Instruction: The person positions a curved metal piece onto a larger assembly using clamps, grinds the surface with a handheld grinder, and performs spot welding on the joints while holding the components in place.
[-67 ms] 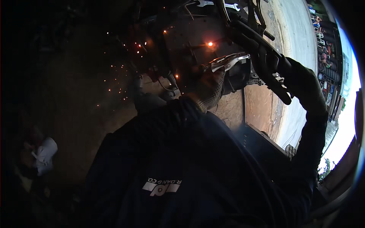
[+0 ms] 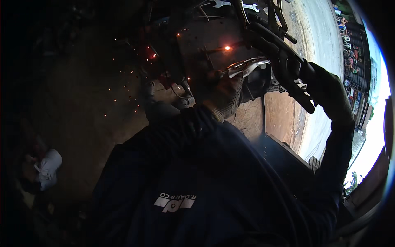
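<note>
My left hand (image 2: 228,95), in a dotted knit glove, is closed at the middle of the view, its fingers partly lost in shadow. It grips silver-jawed pliers (image 2: 248,66) whose bright metal points to the right. Just above them, a glowing orange spot (image 2: 227,48) burns on a dark metal piece in front of a dark flat panel (image 2: 191,43). My right hand (image 2: 329,84), in a dark glove, reaches up on the right side. Its fingers wrap round a dark long-handled tool (image 2: 284,55), whose exact kind the shadow hides.
Sparks (image 2: 132,98) scatter on the left over a brown floor (image 2: 94,136). An open-ended wrench (image 2: 252,7) lies at the top edge. At lower left is a person in a white garment (image 2: 49,168). A dark panel edge (image 2: 288,150) stands by my right arm; a pale road (image 2: 323,45) runs beyond.
The sparks on the left have shifted and thinned out, and the orange glow looks slightly weaker. Both hands and their tools stay practically in place.
</note>
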The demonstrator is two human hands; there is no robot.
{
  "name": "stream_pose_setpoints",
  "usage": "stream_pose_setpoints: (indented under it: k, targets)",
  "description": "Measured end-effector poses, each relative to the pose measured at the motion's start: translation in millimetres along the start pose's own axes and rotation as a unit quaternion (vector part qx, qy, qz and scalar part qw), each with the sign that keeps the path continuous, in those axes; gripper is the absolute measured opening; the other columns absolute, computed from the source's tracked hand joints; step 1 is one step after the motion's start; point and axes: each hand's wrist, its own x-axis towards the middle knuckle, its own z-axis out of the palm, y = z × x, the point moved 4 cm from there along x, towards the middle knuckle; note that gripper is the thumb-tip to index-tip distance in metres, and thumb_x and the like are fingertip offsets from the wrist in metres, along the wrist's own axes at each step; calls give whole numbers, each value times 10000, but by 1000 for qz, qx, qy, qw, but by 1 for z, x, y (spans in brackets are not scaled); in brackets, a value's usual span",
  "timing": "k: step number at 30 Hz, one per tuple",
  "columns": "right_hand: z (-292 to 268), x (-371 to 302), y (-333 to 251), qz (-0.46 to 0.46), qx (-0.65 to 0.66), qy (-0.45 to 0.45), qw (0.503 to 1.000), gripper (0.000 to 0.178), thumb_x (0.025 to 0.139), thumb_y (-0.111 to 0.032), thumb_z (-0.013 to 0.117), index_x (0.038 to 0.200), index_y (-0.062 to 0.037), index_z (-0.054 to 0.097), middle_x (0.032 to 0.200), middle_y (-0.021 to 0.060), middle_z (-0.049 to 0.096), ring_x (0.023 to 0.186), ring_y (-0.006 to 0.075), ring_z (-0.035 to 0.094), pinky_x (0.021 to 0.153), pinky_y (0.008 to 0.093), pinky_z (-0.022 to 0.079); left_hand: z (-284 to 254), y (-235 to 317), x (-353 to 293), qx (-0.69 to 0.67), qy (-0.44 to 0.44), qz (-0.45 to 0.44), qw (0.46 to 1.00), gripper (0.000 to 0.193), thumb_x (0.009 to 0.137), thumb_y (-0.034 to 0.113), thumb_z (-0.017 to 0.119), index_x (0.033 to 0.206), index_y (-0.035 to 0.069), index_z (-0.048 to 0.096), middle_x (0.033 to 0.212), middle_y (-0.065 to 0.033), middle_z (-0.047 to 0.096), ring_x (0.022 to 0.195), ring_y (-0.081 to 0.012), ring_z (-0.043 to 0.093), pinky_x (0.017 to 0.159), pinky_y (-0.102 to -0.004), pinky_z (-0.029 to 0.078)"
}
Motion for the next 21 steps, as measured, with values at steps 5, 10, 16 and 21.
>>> stream_pose_setpoints:
  k: [5,10,16,21]
  targets:
    - [-6,-6,-4,7,-13,4,1000,354,923,-145,576,1251,-15,582,958,49,651,786,103,598,623,256,484,-6,2,6,330,8,155,931,369,991,91,436,1343,-20,449,1200,-101,571,1007,-154,591,903,-268,491]
    - [-6,-10,0,11,-18,9,1000,352,929,-156,573,1252,-16,581,940,42,654,762,94,598,602,249,482,65,-13,-8,613,64,239,751,456,994,165,369,1421,3,378,1250,-132,543,988,-214,595,869,-314,499]
    - [-7,-10,1,12,-31,8,999,351,936,-169,570,1253,-17,579,919,33,658,733,84,598,576,240,480,83,-7,-12,688,51,276,669,459,993,179,382,1419,9,378,1246,-134,546,989,-221,599,870,-330,503]
    - [-6,-11,6,38,-61,5,997,351,943,-179,567,1254,-18,578,901,26,661,709,75,599,555,233,479,80,-9,-16,633,22,203,747,461,992,190,393,1418,13,379,1243,-136,549,990,-228,603,870,-344,506]
